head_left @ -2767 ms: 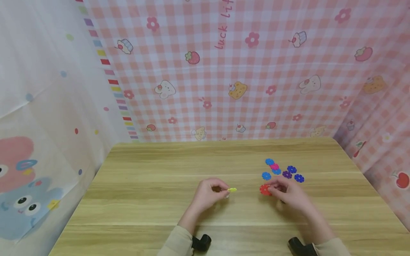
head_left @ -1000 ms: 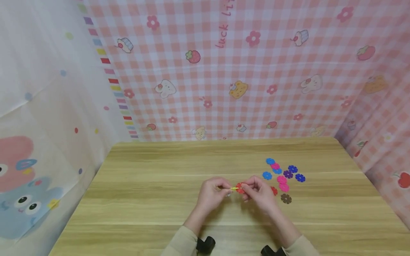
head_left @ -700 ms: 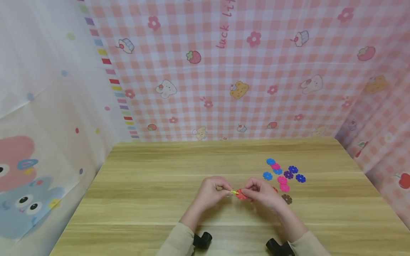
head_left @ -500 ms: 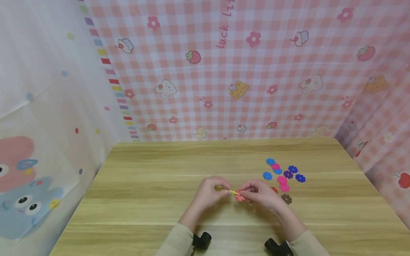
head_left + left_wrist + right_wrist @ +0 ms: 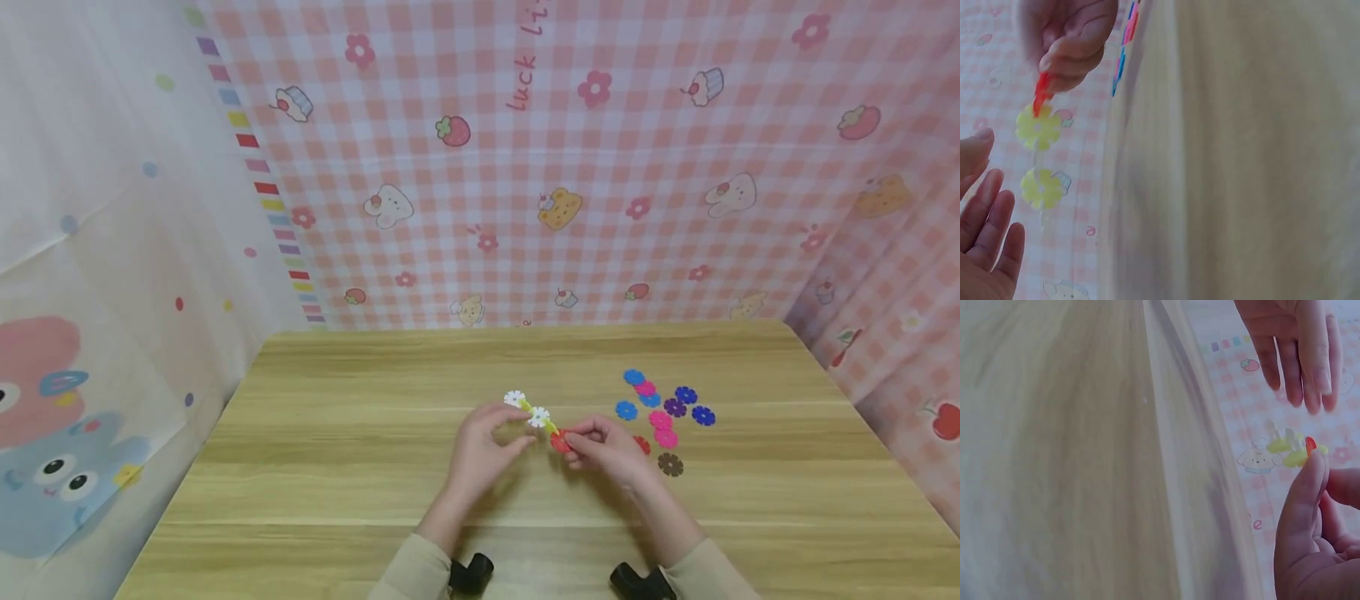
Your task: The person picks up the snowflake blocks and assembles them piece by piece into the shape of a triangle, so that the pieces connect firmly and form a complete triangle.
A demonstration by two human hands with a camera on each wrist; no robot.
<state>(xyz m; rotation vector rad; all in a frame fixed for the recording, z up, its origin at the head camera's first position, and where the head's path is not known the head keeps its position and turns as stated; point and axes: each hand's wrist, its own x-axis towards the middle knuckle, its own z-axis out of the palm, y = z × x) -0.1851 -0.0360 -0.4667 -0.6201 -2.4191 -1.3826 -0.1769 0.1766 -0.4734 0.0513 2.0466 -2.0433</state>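
My right hand (image 5: 613,454) pinches a red snowflake disc (image 5: 560,442) between thumb and fingers. That disc is the near end of a linked chain: yellow discs (image 5: 1038,127) alternate with white discs (image 5: 538,417), out to a white one at the far end. In the left wrist view the yellow discs show flat and the white ones edge-on. My left hand (image 5: 483,450) is beside the chain, thumb and fingers spread, with a gap to it in both wrist views. The chain hangs from the right hand's pinch, above the wooden table (image 5: 337,467).
Loose snowflake discs lie right of the hands: light blue (image 5: 626,410), dark blue (image 5: 703,416), purple (image 5: 675,407), pink (image 5: 665,437), red (image 5: 642,446) and brown (image 5: 671,464). A checked pink curtain (image 5: 420,167) rises behind the table.
The right hand brought the red disc from the right to the yellow disc, and they are now joined. The left hand has released the chain, which has swung up into view.
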